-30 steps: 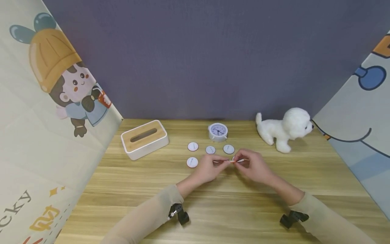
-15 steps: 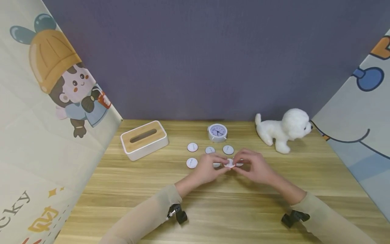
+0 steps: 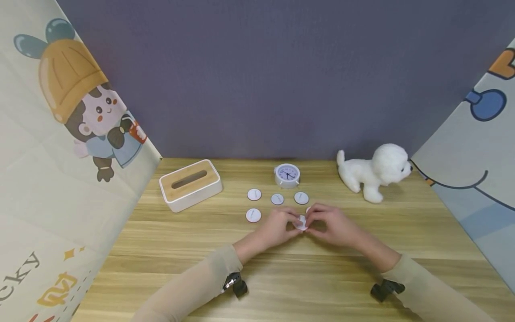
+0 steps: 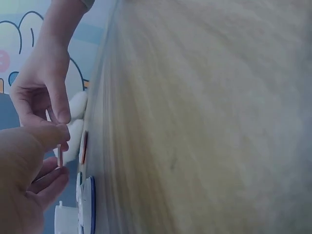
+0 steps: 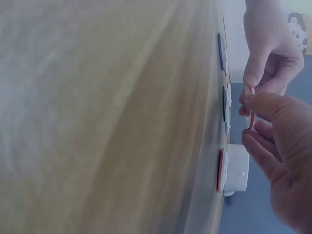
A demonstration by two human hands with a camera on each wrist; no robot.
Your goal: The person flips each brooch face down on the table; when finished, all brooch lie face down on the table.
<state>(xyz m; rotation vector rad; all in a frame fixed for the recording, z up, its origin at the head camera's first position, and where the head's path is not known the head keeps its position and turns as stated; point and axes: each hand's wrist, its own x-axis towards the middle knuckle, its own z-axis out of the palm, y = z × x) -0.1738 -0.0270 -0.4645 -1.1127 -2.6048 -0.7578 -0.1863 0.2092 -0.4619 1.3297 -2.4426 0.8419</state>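
A thin round white disc (image 3: pixel 301 222) with an orange-red edge (image 5: pixel 252 117) is held up above the table between both hands. My left hand (image 3: pixel 277 227) pinches its left side between thumb and fingers. On the opposite side, the thumb and fingers of my right hand (image 3: pixel 330 226) pinch it too. Seen from the left wrist, the disc (image 4: pixel 60 156) is nearly edge-on, and the fingers cover much of it. Similar white discs lie flat beyond the hands: one at back left (image 3: pixel 254 194), one in the middle (image 3: pixel 277 199), one at right (image 3: pixel 301 197).
Left of my left hand lies another disc (image 3: pixel 253 215); one more (image 3: pixel 308 209) is mostly hidden by my right hand. A white alarm clock (image 3: pixel 287 175) stands behind them. A wood-topped tissue box (image 3: pixel 191 185) is at left, a white plush dog (image 3: pixel 374 170) at right.
Both hands have come slightly nearer the body with the disc. It appeared nearly edge-on a second ago; now its white face shows between the fingers.
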